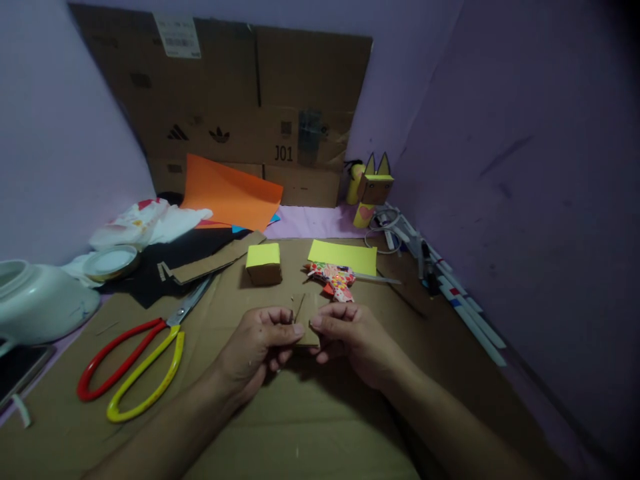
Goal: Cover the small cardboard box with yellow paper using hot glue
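A small piece of brown cardboard (307, 308) is held between my two hands, low over the work surface. My left hand (260, 340) pinches its left edge, with the thumb pressed on top. On the opposite edge, my right hand (350, 333) grips it the same way. A thin dark line runs slantwise on the cardboard's face; I cannot tell whether it is a cut, a mark or a loose strip. Just beyond my right hand lies a flower-patterned glue gun (334, 277) with a glue stick in its back. A yellow-topped cardboard box (264, 265) sits beyond my left hand.
Large scissors (173, 328) with red and yellow handles lie at left, near cardboard strips (215, 259). Yellow paper (343, 255) is behind the glue gun. A cardboard animal figure (376, 190) stands at the back. Glue sticks (470, 310) line the right side; a white pot (45, 303) stands left.
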